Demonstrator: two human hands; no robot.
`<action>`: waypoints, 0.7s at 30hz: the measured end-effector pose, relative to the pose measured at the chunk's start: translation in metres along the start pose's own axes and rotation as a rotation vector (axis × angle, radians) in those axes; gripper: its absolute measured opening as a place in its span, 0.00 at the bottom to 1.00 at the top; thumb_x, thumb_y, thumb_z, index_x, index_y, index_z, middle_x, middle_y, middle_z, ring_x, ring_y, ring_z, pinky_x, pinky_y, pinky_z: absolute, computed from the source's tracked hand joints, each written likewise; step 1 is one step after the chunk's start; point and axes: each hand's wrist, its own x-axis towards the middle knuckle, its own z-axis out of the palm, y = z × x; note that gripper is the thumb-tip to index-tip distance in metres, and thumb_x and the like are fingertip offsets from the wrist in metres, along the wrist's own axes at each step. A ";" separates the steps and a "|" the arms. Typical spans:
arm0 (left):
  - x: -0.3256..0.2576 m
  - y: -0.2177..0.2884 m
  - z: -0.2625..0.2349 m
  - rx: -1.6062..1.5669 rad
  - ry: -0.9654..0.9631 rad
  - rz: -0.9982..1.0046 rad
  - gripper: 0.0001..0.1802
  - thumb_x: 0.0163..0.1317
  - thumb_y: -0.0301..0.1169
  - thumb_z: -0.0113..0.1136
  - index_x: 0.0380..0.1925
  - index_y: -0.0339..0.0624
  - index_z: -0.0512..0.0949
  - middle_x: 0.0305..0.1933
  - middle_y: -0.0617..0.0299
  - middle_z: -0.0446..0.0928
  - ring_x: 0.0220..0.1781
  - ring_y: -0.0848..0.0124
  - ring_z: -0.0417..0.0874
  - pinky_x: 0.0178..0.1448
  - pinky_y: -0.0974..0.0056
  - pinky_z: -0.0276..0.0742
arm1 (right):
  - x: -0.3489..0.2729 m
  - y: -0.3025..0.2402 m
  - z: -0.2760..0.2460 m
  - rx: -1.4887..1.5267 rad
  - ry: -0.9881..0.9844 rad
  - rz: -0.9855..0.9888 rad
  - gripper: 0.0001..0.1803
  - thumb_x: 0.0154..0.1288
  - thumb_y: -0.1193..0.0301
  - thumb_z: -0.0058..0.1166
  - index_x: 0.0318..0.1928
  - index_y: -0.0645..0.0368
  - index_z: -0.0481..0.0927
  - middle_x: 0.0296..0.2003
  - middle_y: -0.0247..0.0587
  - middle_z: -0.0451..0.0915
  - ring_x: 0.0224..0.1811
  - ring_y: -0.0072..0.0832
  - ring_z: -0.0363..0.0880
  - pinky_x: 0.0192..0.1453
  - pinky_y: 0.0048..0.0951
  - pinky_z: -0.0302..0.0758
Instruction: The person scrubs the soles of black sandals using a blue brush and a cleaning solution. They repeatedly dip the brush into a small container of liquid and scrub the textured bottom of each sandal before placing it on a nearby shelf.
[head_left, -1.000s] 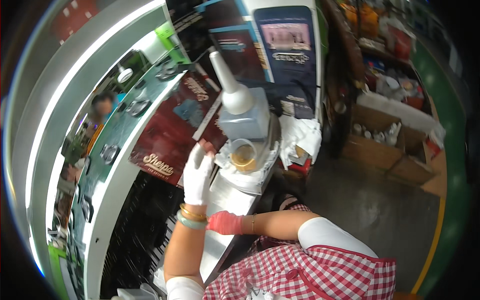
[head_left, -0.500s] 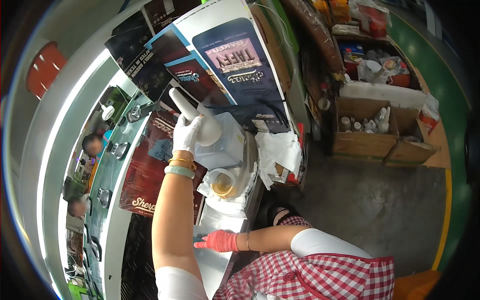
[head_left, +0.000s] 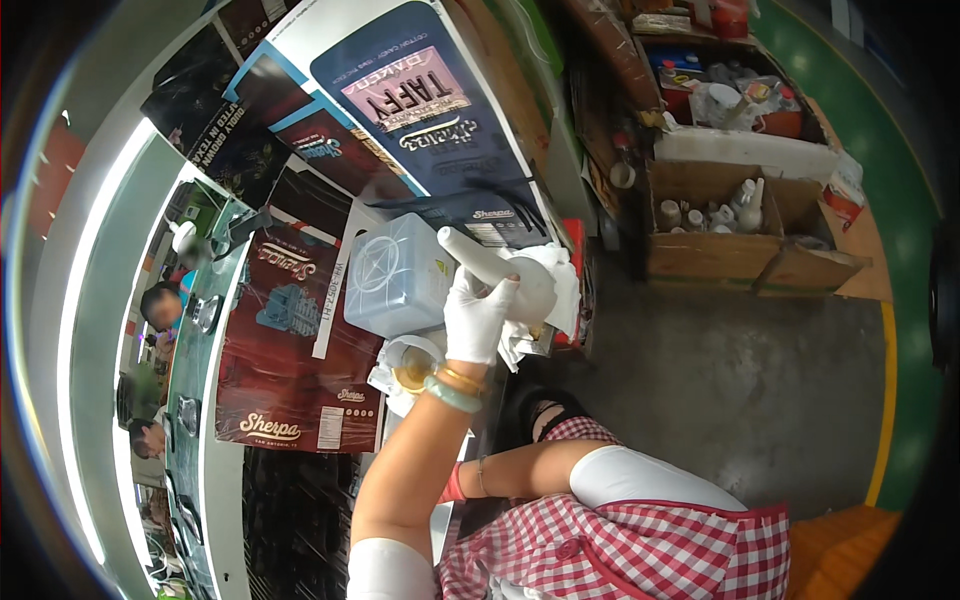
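Observation:
Wrapped around a white squeeze bottle [head_left: 535, 290] with a long spout is my left hand [head_left: 475, 320], in a white glove. The bottle is tilted, its spout pointing up and left, and it is over a white cloth [head_left: 567, 280]. Left of it stands a square translucent plastic canister [head_left: 395, 275]. Nearer me is a clear cup [head_left: 412, 368] with something amber in it, beside my left wrist. Only an edge of my right hand [head_left: 454, 488] shows, in a red glove; my left forearm hides its fingers.
Printed panels [head_left: 420, 110] lean at the back, and a dark red printed sheet [head_left: 290, 370] lies at left. Beyond it is a glass-topped counter [head_left: 190, 370] with people along it. At right, a cardboard box [head_left: 710, 262] holds several white bottles; a crate of bottles and bags [head_left: 735, 150] stands behind.
My left hand has carried the squeeze bottle rightward, from the canister's left side to over the white cloth. My right hand is now mostly covered by my left forearm. The view has shifted slightly.

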 end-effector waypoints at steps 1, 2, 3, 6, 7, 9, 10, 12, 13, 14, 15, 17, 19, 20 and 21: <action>0.003 -0.011 -0.004 0.096 0.015 -0.031 0.19 0.53 0.28 0.65 0.44 0.37 0.74 0.38 0.59 0.80 0.39 0.76 0.79 0.46 0.68 0.75 | -0.005 0.012 -0.008 -0.030 -0.007 -0.032 0.25 0.68 0.59 0.38 0.61 0.54 0.67 0.61 0.40 0.68 0.63 0.34 0.64 0.67 0.39 0.59; 0.007 -0.017 -0.001 0.244 0.036 -0.065 0.19 0.52 0.29 0.65 0.45 0.37 0.74 0.38 0.58 0.80 0.40 0.75 0.80 0.46 0.67 0.75 | -0.009 0.015 -0.007 0.038 -0.031 -0.032 0.24 0.67 0.60 0.38 0.61 0.54 0.67 0.60 0.40 0.68 0.62 0.34 0.64 0.66 0.39 0.59; 0.011 -0.019 0.006 0.395 0.051 -0.087 0.20 0.52 0.29 0.65 0.45 0.38 0.74 0.38 0.57 0.81 0.41 0.73 0.81 0.46 0.66 0.75 | -0.011 0.021 -0.007 0.077 -0.044 -0.026 0.24 0.67 0.60 0.38 0.61 0.54 0.67 0.60 0.40 0.68 0.61 0.34 0.64 0.65 0.38 0.59; 0.009 -0.034 0.010 0.460 0.099 -0.046 0.21 0.51 0.29 0.65 0.46 0.38 0.73 0.41 0.55 0.80 0.43 0.68 0.81 0.48 0.64 0.75 | -0.012 0.030 -0.009 0.214 -0.091 -0.015 0.23 0.67 0.61 0.39 0.61 0.53 0.67 0.58 0.41 0.69 0.57 0.34 0.65 0.62 0.38 0.60; 0.010 -0.039 0.009 0.439 0.089 -0.041 0.21 0.51 0.29 0.65 0.46 0.38 0.73 0.41 0.56 0.80 0.44 0.68 0.81 0.49 0.64 0.75 | -0.012 0.031 -0.009 0.263 -0.104 -0.012 0.23 0.67 0.62 0.39 0.61 0.52 0.67 0.58 0.41 0.70 0.56 0.34 0.65 0.61 0.38 0.61; 0.009 -0.043 0.006 0.397 0.077 -0.035 0.21 0.50 0.30 0.66 0.45 0.38 0.74 0.42 0.56 0.80 0.44 0.67 0.81 0.50 0.63 0.74 | -0.014 0.035 -0.009 0.413 -0.138 -0.011 0.23 0.67 0.63 0.40 0.61 0.52 0.68 0.57 0.41 0.70 0.54 0.34 0.65 0.59 0.37 0.61; 0.008 -0.041 0.004 0.403 0.041 -0.066 0.25 0.50 0.29 0.66 0.49 0.39 0.71 0.47 0.54 0.78 0.49 0.66 0.79 0.53 0.63 0.72 | -0.014 0.037 -0.008 0.505 -0.161 -0.007 0.23 0.67 0.63 0.40 0.61 0.51 0.68 0.56 0.41 0.71 0.53 0.34 0.65 0.58 0.37 0.62; 0.001 -0.038 0.006 0.311 0.049 -0.051 0.28 0.51 0.29 0.65 0.53 0.39 0.69 0.50 0.54 0.76 0.52 0.66 0.77 0.55 0.63 0.71 | -0.014 0.037 -0.012 0.669 -0.202 0.007 0.22 0.66 0.64 0.41 0.61 0.51 0.68 0.55 0.41 0.71 0.50 0.34 0.65 0.56 0.37 0.62; -0.002 -0.036 0.005 0.264 0.053 -0.042 0.30 0.51 0.29 0.65 0.55 0.39 0.67 0.52 0.54 0.75 0.53 0.66 0.76 0.56 0.63 0.70 | -0.014 0.037 -0.014 0.732 -0.215 0.012 0.22 0.66 0.65 0.41 0.61 0.50 0.68 0.54 0.41 0.72 0.49 0.34 0.65 0.55 0.37 0.63; -0.001 -0.030 0.010 0.146 0.011 -0.049 0.34 0.52 0.28 0.64 0.59 0.38 0.63 0.54 0.54 0.72 0.55 0.66 0.73 0.58 0.63 0.68 | -0.016 0.037 -0.015 0.775 -0.234 0.028 0.22 0.66 0.65 0.41 0.61 0.50 0.68 0.54 0.41 0.72 0.48 0.34 0.66 0.54 0.37 0.63; 0.001 -0.027 0.008 0.134 0.022 -0.034 0.33 0.52 0.27 0.64 0.58 0.38 0.64 0.53 0.55 0.72 0.55 0.66 0.73 0.58 0.64 0.68 | -0.016 0.038 -0.016 0.813 -0.246 0.032 0.22 0.66 0.66 0.41 0.60 0.50 0.68 0.53 0.41 0.72 0.47 0.35 0.66 0.53 0.37 0.63; 0.004 -0.022 0.003 0.109 0.045 -0.005 0.31 0.53 0.26 0.63 0.57 0.37 0.65 0.52 0.56 0.73 0.54 0.67 0.74 0.58 0.64 0.68 | -0.012 0.037 -0.020 0.884 -0.266 0.035 0.22 0.66 0.67 0.42 0.60 0.49 0.68 0.52 0.41 0.73 0.45 0.35 0.66 0.50 0.36 0.64; 0.005 -0.011 0.006 0.130 0.004 -0.003 0.27 0.53 0.24 0.63 0.54 0.36 0.68 0.50 0.57 0.74 0.51 0.69 0.75 0.55 0.64 0.71 | -0.012 0.039 -0.020 0.921 -0.292 0.061 0.22 0.66 0.68 0.42 0.60 0.48 0.68 0.51 0.41 0.73 0.42 0.35 0.66 0.48 0.36 0.65; 0.001 -0.006 0.007 0.188 -0.006 0.063 0.25 0.53 0.24 0.63 0.53 0.36 0.69 0.50 0.57 0.75 0.51 0.68 0.76 0.54 0.64 0.72 | -0.011 0.040 -0.021 0.943 -0.311 0.066 0.22 0.65 0.68 0.43 0.60 0.48 0.69 0.51 0.41 0.74 0.41 0.35 0.66 0.47 0.36 0.65; -0.005 0.000 0.009 0.253 -0.014 0.124 0.24 0.53 0.24 0.63 0.52 0.36 0.70 0.50 0.56 0.75 0.50 0.68 0.77 0.53 0.65 0.73 | -0.009 0.041 -0.023 0.966 -0.319 0.072 0.22 0.65 0.69 0.43 0.60 0.47 0.69 0.50 0.42 0.74 0.40 0.35 0.66 0.46 0.36 0.65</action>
